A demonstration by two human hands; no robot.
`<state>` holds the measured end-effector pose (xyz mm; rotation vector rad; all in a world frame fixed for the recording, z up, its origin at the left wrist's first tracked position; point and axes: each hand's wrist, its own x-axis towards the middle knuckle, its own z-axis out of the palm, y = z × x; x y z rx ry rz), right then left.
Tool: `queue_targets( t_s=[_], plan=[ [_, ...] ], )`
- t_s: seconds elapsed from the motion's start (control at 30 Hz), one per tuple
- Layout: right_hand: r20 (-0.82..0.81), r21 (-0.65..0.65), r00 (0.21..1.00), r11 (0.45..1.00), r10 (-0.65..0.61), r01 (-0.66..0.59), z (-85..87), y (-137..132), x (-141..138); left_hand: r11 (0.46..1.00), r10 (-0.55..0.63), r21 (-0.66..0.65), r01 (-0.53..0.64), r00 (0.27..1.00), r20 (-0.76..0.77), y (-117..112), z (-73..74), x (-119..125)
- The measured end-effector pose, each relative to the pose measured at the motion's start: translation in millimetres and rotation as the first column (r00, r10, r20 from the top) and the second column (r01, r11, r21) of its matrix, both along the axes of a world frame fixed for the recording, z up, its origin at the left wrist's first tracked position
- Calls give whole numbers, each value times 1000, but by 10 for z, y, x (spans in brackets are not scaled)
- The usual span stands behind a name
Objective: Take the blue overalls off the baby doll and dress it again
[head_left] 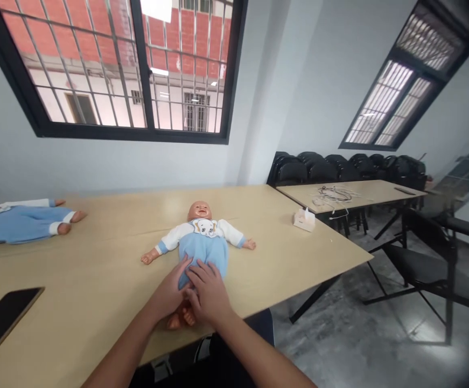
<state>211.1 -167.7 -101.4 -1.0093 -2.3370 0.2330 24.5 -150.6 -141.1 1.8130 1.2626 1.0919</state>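
A baby doll [204,250] in a blue and white outfit with a bear-face bib lies face up on the light wood table [282,269], arms spread. Its head points toward the wall and its feet toward me. My left hand [172,291] rests on the lower part of the blue outfit, fingers stretched forward. Beside it, my right hand [209,291] lies on the same cloth with its fingers extended, the two hands touching or nearly so. They cover much of the doll's legs; the bare feet [181,318] show below them.
Another doll in blue trousers [24,223] lies at the left. A dark flat phone-like slab [4,323] is at the front left. A tissue box [304,220] stands near the right edge. Beyond are a second table with cables [335,195], stacked black chairs [323,170] and a folding chair [424,258].
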Motion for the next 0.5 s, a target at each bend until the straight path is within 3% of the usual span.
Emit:
queue_targets(
  t_s=[0.13, 0.23, 0.3, 0.37, 0.5],
  plan=[
    [-36, 17, 975, 976, -218, 218, -121, 371, -142, 994, 96, -63, -89, 989, 115, 566, 99, 126],
    [-30, 10, 944, 944, -329, 329, -130, 820, -164, 943, 331, -60, -327, 910, 249, 884, 108, 145],
    [2, 11, 925, 925, -381, 381, -113, 1166, -127, 873, 479, -85, -480, 813, 332, 985, 55, 84],
    [52, 17, 902, 903, -429, 429, -85, 1528, -58, 821, 564, -142, -553, 745, 357, 1008, -18, -7],
    [132, 18, 825, 834, -549, 552, -13, 2273, 120, 822, 570, -221, -526, 761, 310, 943, -80, -89]
  ],
)
